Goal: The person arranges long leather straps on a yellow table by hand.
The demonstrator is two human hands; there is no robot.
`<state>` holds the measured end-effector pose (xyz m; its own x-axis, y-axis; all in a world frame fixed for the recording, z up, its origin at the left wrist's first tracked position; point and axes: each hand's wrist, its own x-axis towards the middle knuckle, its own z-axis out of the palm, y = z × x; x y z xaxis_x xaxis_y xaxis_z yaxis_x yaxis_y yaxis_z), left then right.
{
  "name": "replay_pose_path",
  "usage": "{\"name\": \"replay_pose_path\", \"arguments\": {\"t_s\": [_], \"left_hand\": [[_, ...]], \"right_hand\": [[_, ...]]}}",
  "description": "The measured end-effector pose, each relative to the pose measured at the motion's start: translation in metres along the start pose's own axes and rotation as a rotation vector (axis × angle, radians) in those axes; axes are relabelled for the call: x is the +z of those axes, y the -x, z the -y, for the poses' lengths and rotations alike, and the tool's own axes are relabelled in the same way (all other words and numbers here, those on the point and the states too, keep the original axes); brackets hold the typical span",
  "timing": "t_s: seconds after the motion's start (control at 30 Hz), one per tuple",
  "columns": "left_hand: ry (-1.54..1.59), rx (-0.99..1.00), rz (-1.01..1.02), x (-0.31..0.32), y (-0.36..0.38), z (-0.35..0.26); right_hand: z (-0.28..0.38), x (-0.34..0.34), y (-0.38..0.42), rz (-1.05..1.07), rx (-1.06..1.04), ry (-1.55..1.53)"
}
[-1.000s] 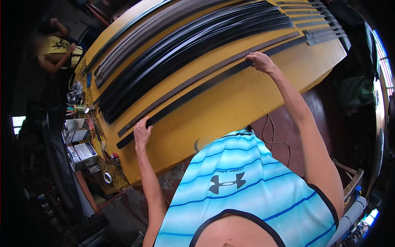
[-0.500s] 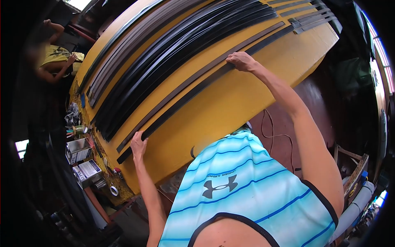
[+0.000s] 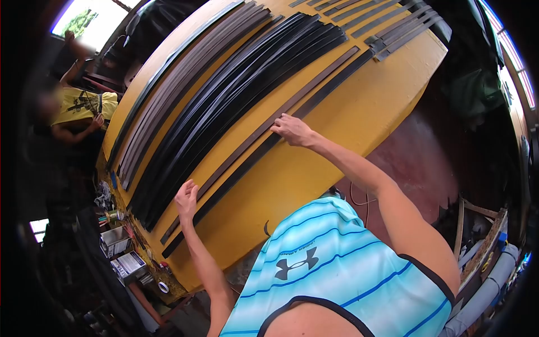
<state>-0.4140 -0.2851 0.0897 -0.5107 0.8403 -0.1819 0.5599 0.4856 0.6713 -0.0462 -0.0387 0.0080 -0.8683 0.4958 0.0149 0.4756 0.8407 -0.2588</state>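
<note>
Two long flat strips lie side by side on the yellow table, a brown strip (image 3: 241,149) and a black strip (image 3: 236,174). My right hand (image 3: 293,130) is closed over them near the middle, its fingertips at the brown strip and the hand covering part of the black one. Whether both strips are touched cannot be seen. My left hand (image 3: 186,201) hovers by the brown strip's near-left end, fingers loosely bent and apart, with nothing visible in them.
Behind lie a thick bundle of black strips (image 3: 224,106) and a stack of grey-brown strips (image 3: 188,84). Short strips (image 3: 401,36) sit at the far right end of the yellow table (image 3: 320,163). Tins (image 3: 129,264) and a tape roll (image 3: 163,287) stand at left. A person in yellow (image 3: 84,106) is beyond.
My right hand has slid toward the left along the strips. My left hand has come off the black strip and moved to the brown one. The view has turned slightly.
</note>
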Motion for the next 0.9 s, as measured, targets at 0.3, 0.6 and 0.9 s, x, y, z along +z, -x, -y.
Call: {"name": "replay_pose_path", "arguments": {"t_s": [0.3,0.6,0.9], "left_hand": [[-0.304,0.477,0.100,0.150,-0.063,-0.073],[-0.012,0.173,0.346,0.113,-0.067,-0.092],[-0.051,0.459,0.087,0.029,-0.008,-0.127]], "right_hand": [[0.033,-0.033,0.065,-0.309,0.230,-0.765],[0.036,-0.014,0.052,0.200,0.528,-1.825],[-0.037,-0.048,-0.018,-0.566,0.417,-2.359]]}}
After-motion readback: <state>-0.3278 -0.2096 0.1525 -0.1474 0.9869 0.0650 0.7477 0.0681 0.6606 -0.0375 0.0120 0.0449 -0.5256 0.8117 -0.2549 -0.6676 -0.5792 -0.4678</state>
